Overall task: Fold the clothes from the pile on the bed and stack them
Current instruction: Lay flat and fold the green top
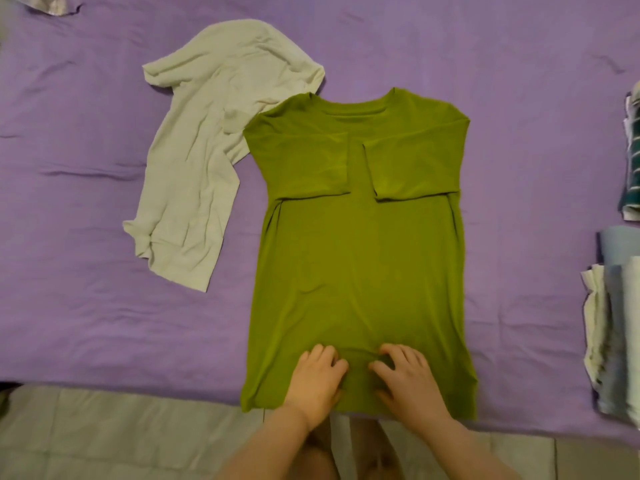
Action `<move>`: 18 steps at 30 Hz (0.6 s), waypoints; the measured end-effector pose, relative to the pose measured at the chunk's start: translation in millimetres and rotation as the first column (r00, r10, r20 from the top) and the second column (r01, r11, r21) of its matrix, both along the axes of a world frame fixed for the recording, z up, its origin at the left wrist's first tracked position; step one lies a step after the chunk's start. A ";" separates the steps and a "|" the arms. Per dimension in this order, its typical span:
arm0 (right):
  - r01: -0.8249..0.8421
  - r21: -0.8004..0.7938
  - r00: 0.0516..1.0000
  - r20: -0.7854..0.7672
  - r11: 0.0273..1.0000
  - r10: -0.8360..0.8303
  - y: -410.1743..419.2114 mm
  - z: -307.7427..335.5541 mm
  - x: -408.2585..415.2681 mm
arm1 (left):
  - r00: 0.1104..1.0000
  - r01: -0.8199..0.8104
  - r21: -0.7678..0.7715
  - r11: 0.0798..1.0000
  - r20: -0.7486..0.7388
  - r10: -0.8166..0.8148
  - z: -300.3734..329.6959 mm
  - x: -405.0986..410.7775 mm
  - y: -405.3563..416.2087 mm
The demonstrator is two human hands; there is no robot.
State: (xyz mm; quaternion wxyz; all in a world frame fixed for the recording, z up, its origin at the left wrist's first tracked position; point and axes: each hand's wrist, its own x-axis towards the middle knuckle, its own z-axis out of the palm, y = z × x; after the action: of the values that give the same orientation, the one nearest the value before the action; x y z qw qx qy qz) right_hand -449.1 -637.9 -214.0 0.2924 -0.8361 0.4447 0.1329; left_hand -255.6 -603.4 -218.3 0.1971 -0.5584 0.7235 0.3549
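Observation:
A green long-sleeved shirt (356, 258) lies flat on the purple bed sheet (86, 306), collar at the far end, both sleeves folded across the chest. Its hem hangs slightly over the bed's near edge. My left hand (317, 381) and my right hand (405, 379) rest side by side on the lower middle of the shirt, fingers curled into the fabric, which puckers between them. A crumpled pale beige garment (204, 150) lies unfolded to the left, its edge tucked under the green shirt's shoulder.
Stacks of folded clothes (613, 327) sit at the bed's right edge, with a striped folded item (632, 157) further back. A scrap of patterned fabric (52, 6) shows at the top left corner. Tiled floor (121, 438) runs below the bed edge.

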 end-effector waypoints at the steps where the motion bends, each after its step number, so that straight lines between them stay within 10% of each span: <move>1: -0.005 -0.003 1.000 0.001 1.000 0.005 1.3 -2.1 -2.0 | 1.000 -0.004 -0.007 1.000 0.008 0.004 -1.9 -2.9 0.8; 12: 0.036 -0.002 0.999 -0.009 0.999 -0.036 -5.0 -1.7 1.5 | 0.986 -0.131 0.050 0.990 -0.101 0.136 -1.1 -4.3 -17.8; 18: 0.319 0.251 0.896 0.233 0.914 -0.377 -100.2 4.0 5.1 | 0.527 -0.661 0.327 0.675 -0.438 0.728 17.4 25.8 -104.6</move>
State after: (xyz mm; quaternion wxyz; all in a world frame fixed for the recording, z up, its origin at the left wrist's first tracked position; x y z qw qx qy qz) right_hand -444.1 -738.1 -210.0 0.4556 -0.7179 0.5263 0.0053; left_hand -229.9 -708.0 -201.0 -0.1376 -0.6643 0.4418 0.5871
